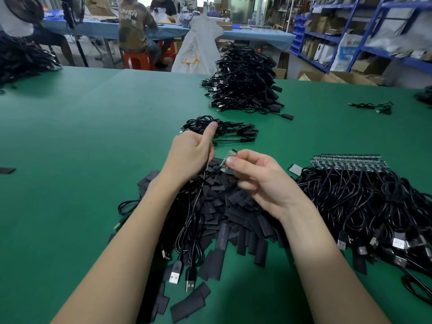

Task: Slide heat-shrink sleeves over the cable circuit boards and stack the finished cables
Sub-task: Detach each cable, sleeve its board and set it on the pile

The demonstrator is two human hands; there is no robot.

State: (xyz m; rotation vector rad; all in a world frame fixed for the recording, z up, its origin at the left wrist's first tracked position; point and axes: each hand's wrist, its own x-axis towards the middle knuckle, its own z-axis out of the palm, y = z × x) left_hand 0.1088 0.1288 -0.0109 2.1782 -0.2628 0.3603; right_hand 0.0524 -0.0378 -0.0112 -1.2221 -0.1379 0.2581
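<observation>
Here, pinched small green circuit board (228,160) in right grip (254,181), black cable (201,183) in left grip (190,155), bared for sleeving.

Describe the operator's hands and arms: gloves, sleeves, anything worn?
Both arms are bare right to the bottom frame edge; no sleeves show. The left hand and right hand have no gloves or finger cots. No watch, ring, wristband or ESD strap is visible on either wrist. Nails look short and unpainted. No markings or tape on them.
</observation>
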